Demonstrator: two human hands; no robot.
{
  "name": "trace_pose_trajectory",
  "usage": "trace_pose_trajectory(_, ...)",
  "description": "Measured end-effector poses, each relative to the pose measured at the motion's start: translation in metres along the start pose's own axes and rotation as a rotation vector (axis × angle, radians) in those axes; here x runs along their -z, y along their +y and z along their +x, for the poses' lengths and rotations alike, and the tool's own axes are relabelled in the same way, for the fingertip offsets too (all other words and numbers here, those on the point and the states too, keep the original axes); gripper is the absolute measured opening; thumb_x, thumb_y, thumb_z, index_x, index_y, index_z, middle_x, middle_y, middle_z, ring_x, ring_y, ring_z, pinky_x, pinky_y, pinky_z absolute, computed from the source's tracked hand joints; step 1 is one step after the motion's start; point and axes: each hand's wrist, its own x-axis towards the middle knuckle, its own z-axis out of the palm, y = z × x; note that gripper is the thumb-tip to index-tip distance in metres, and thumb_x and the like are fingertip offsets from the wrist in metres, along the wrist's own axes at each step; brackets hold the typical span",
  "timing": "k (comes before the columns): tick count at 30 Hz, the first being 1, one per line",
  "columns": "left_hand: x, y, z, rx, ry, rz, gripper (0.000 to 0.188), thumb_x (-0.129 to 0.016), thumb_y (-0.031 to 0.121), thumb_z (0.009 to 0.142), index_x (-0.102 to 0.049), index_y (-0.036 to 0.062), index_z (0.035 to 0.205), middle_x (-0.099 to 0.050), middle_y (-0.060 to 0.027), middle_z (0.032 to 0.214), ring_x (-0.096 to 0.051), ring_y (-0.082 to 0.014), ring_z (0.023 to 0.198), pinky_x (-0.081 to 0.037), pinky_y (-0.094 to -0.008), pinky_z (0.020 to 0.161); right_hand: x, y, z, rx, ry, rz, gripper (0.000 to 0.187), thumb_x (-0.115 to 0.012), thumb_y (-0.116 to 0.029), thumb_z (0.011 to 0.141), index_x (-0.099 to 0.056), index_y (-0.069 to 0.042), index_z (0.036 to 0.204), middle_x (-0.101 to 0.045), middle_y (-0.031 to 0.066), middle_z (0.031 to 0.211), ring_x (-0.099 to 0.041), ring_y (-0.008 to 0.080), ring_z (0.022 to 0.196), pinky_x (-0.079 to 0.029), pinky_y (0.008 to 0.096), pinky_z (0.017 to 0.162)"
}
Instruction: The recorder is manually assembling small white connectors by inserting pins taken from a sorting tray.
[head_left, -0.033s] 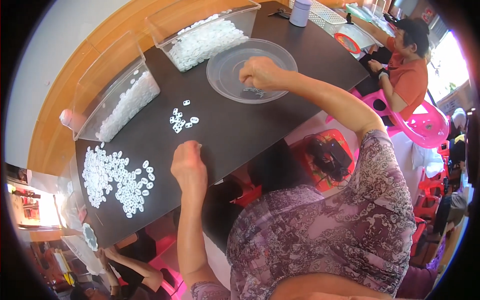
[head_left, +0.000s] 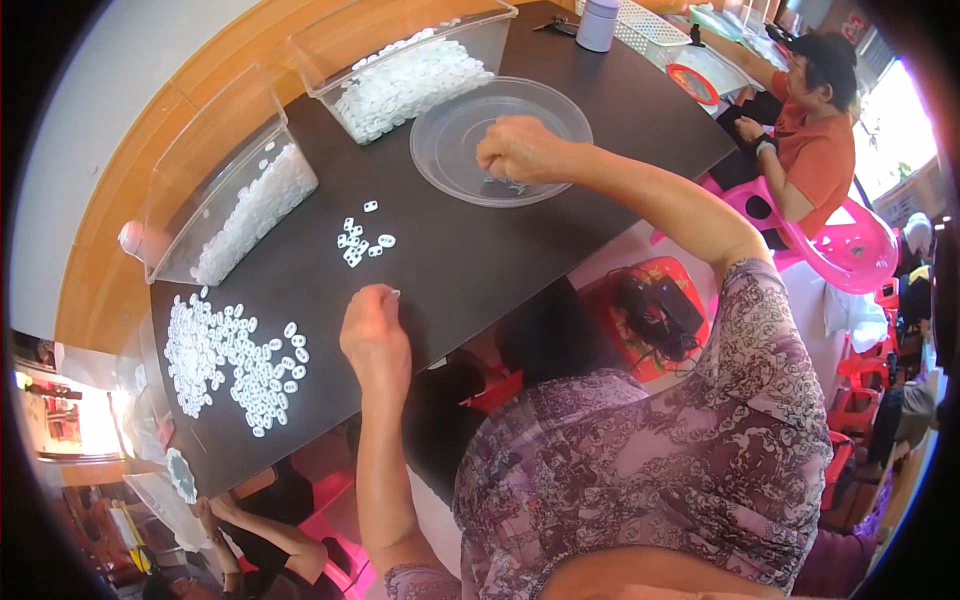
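My left hand (head_left: 377, 325) is closed near the front edge of the dark table. A tiny pale bit shows at its fingertips, too small to name. Just beyond it lies a small group of white plastic pieces with dark holes (head_left: 355, 240). My right hand (head_left: 522, 148), its fingers curled down, hangs over a round clear plastic tray (head_left: 440, 165). Small thin greyish parts (head_left: 508, 186) lie in the tray under this hand. What the right fingers hold, if anything, is hidden.
A large spread of white oval pieces (head_left: 200, 345) covers the table's left end. Two clear bins, one at left (head_left: 215, 150) and one at the back (head_left: 330, 55), hold white pieces. A lavender bottle (head_left: 597, 27) stands far off. A co-worker (head_left: 805, 150) sits at right.
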Motion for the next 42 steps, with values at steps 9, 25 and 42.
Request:
trace_pose_trajectory(9, 0.018, 0.024, -0.019, 0.646, -0.033, -0.865, 0.01, -0.057, 0.01, 0.088, -0.059, 0.0002, 0.089, -0.06, -0.003, 0.075, -0.053, -0.0077, 0.065, -0.043, -0.0202, 0.06, -0.006, -0.01, -0.001, 0.061, 0.024, -0.04, 0.004, -0.056, -0.006, 0.064, -0.06, -0.005, 0.064, -0.06, 0.0172, 0.067, -0.057, 0.0384, 0.066, -0.043, 0.0482, 0.058)
trace_pose_trajectory(25, 0.025, 0.056, -0.037, 0.775, 0.079, -1.161, 0.014, -0.061, 0.007, 0.085, -0.061, -0.0017, 0.097, -0.061, -0.0053, 0.075, -0.053, -0.0094, 0.062, -0.044, -0.0207, 0.057, -0.019, -0.014, 0.011, -0.075, -0.089, -0.167, 0.007, -0.057, -0.003, 0.061, -0.062, -0.001, 0.066, -0.06, 0.0228, 0.067, -0.06, 0.041, 0.071, -0.045, 0.049, 0.061)
trace_pose_trajectory(42, 0.029, 0.047, -0.04, 0.899, 0.147, -1.306, 0.009, -0.059, 0.005, 0.086, -0.059, -0.0007, 0.093, -0.062, -0.0075, 0.077, -0.055, -0.0118, 0.061, -0.044, -0.022, 0.055, -0.015, -0.018, 0.011, -0.054, -0.014, -0.245, 0.011, -0.056, -0.008, 0.066, -0.057, 0.001, 0.072, -0.061, 0.0217, 0.077, -0.058, 0.0396, 0.076, -0.047, 0.0465, 0.065)
